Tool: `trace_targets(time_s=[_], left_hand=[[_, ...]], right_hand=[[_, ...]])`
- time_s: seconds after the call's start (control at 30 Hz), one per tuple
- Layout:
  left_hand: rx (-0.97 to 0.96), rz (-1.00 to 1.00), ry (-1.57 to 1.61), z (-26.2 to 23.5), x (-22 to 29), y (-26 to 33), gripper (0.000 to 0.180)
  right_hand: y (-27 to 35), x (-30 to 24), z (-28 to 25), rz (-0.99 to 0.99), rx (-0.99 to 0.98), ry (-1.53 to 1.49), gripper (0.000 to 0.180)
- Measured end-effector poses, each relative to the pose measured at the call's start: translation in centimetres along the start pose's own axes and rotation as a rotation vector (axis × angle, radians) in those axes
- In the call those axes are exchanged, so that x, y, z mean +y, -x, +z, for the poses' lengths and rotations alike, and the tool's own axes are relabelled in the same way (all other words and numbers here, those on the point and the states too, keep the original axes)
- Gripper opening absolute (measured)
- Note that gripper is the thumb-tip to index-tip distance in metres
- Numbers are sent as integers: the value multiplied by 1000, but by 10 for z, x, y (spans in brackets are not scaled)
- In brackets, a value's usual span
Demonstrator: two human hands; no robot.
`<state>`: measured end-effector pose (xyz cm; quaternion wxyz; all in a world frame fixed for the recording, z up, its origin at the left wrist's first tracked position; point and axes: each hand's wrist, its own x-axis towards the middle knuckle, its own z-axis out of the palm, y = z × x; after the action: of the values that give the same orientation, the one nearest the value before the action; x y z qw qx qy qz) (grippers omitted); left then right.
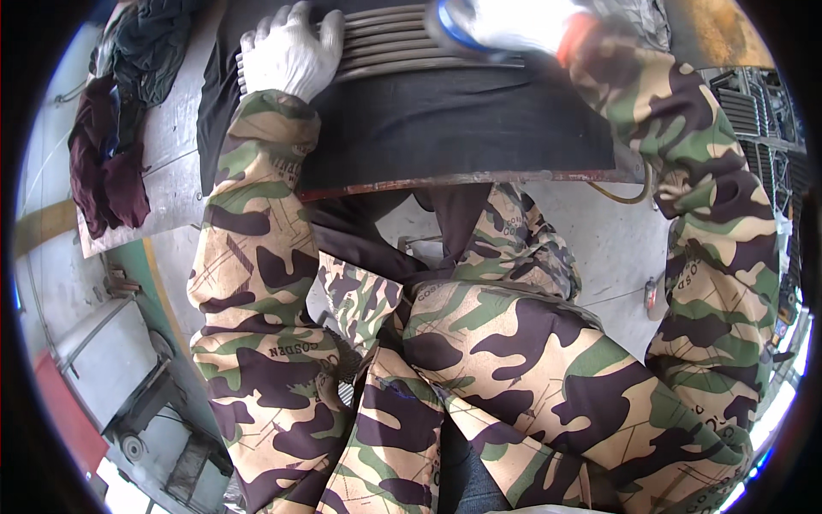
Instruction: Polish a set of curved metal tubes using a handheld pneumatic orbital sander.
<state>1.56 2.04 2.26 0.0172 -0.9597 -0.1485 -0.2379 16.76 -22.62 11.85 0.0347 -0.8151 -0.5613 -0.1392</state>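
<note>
Several thin grey metal rods (pixel 390 38) lie side by side across a black cloth (pixel 462 116) on the table. My left hand (pixel 295 56), in a white knit glove, rests on their left end with its fingers spread. Over the right part of the rods is my right hand (pixel 522 21), in a white glove with an orange cuff, smeared by motion. At its finger side shows a blue-edged, rounded thing (pixel 454 30), held against the rods; blur hides its exact kind. The fingers of that hand are not clearly visible.
Dark clothes (pixel 111 184) lie on the table's left part. The table's near edge (pixel 462 182) runs just in front of my lap. A crumpled clear plastic sheet (pixel 642 19) is at the back right, near a rusty yellowish surface (pixel 719 34). Racked metal parts (pixel 758 120) stand at the right.
</note>
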Motion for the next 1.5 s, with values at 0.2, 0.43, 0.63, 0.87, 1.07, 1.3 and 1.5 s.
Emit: trace_targets(time_s=[0.2, 0.43, 0.63, 0.87, 1.07, 1.3, 1.5], left_hand=[[22, 255, 68, -9, 9, 7, 50], [116, 178, -53, 11, 4, -2, 48], [78, 83, -38, 16, -5, -3, 48], [214, 90, 71, -6, 19, -4, 37], [282, 99, 61, -6, 24, -9, 33], [78, 84, -57, 17, 5, -9, 44], [-3, 62, -53, 21, -9, -14, 51]], right_hand=[[18, -8, -8, -88, 28, -47, 25], [20, -17, -14, -66, -18, -60, 24], [-17, -19, 2, -4, 32, -32, 23], [-15, -12, -4, 13, -14, -8, 26], [11, -10, -17, -64, -47, -13, 27], [26, 12, -12, -97, 15, -6, 23], [15, 26, 1, -29, -2, 27, 24]])
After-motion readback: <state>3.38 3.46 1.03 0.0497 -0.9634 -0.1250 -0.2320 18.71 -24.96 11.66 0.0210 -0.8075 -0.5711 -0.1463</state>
